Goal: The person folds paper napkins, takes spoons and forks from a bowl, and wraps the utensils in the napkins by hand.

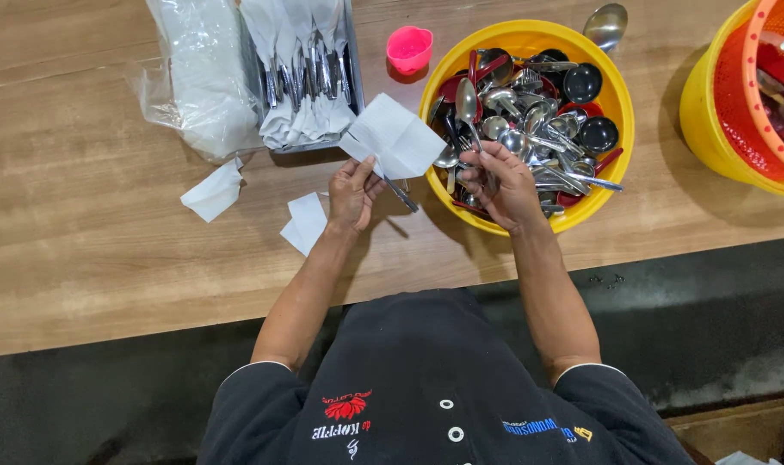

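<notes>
My left hand (354, 191) holds a white paper napkin (394, 138) together with a metal utensil whose handle (401, 195) sticks out below the fingers. My right hand (501, 183) reaches into a yellow bowl (617, 86) heaped with metal spoons and forks and several black and red spoons, and grips a metal spoon (469, 105) by its handle. The bowl stands on a wooden table (82, 207), right of the left hand.
A metal tray (351, 60) at the back holds napkin-wrapped cutlery (302, 77), beside a clear plastic bag of napkins (201, 77). Two loose napkins (213, 193) lie near my left arm. A small pink cup (409, 47) and another yellow tub with an orange basket (736, 103) stand nearby.
</notes>
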